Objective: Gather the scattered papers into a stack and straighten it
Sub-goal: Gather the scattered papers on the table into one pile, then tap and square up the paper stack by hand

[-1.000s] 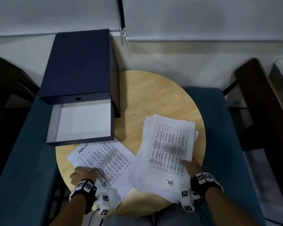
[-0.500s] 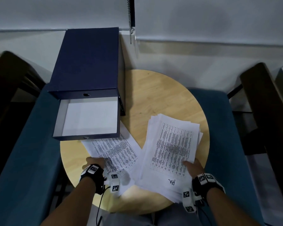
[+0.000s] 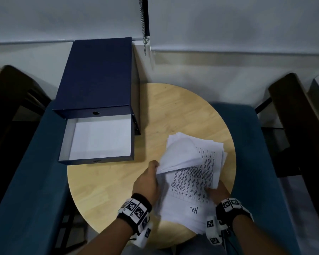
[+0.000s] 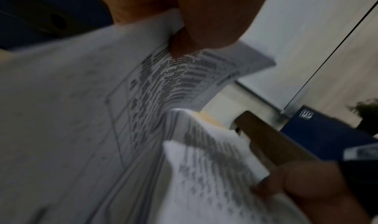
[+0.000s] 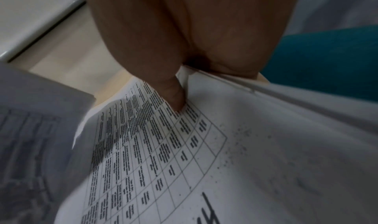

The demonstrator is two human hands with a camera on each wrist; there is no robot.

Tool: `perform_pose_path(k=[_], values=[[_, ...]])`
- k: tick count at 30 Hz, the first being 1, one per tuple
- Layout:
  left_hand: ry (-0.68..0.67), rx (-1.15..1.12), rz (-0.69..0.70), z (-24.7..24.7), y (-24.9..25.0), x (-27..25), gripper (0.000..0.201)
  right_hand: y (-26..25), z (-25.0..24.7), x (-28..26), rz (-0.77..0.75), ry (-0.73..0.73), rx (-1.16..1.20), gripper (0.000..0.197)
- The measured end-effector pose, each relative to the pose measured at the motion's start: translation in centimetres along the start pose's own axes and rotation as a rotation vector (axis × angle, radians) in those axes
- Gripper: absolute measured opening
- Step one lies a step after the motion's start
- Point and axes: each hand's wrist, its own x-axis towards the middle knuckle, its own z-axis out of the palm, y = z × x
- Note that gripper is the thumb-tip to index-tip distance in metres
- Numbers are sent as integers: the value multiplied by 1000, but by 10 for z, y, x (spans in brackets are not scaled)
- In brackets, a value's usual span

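On the round wooden table (image 3: 118,190), no loose sheets remain. My left hand (image 3: 147,183) pinches the last sheet (image 3: 180,155) over the pile (image 3: 190,181), which my right hand (image 3: 217,192) pinches; squaring its fanned edges remains.

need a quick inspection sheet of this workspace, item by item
surface: round wooden table, bare wood at left.
job's things: uneven paper stack at right; one loose sheet lifted over it.
clutter: blue file box with open drawer at left.
grips: left hand pinches the loose sheet; right hand holds the stack's near right edge.
cables: thin cable by the right wristband; bead chain on the wall.
surroundings: teal seat, dark wooden chairs.
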Motion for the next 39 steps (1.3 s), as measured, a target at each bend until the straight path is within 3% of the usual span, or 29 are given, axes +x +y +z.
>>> perform_pose_path(k=[2, 5, 10, 12, 16, 18, 20, 23, 26, 27, 29, 32, 34, 37, 39], values=[[91, -112, 106, -6, 11, 3, 45, -6, -2, -9, -16, 3, -1, 28], [226, -296, 229, -26, 30, 11, 47, -15, -4, -14, 8, -7, 17, 47], [187, -810, 147, -66, 58, 28, 34, -15, 4, -7, 3, 10, -140, 51], [151, -856, 92, -68, 54, 37, 36, -1, 3, 11, 2, -42, -62, 44], [75, -789, -78, -50, 32, 45, 35, 26, 1, 38, 52, -35, 96, 46], [32, -664, -149, -31, 19, 45, 32, 20, -2, 29, 113, -65, 190, 57], [-72, -632, -239, -9, 11, 47, 36, 0, -6, 4, 195, -100, 354, 57], [-311, -227, -299, 26, -6, 50, 54, -12, -13, -10, 228, -95, 477, 60], [-383, -9, -414, 50, -31, 48, 53, -17, -14, -7, 201, -84, 379, 74], [-366, 15, -434, 60, -44, 52, 50, -17, -12, -6, 165, -89, 272, 76], [-374, -3, -461, 64, -51, 60, 45, -22, -13, -7, 83, -39, 92, 56], [-331, -95, -530, 65, -51, 70, 50, -27, -14, -2, 43, 95, 66, 33], [-335, -93, -587, 68, -41, 72, 66, -33, -9, 0, 61, 84, 100, 35], [-413, -70, -667, 81, -14, 68, 78, -40, 3, 0, 47, 6, 150, 61], [-412, -76, -692, 86, -4, 68, 76, -43, 7, 0, 21, 28, 168, 48]])
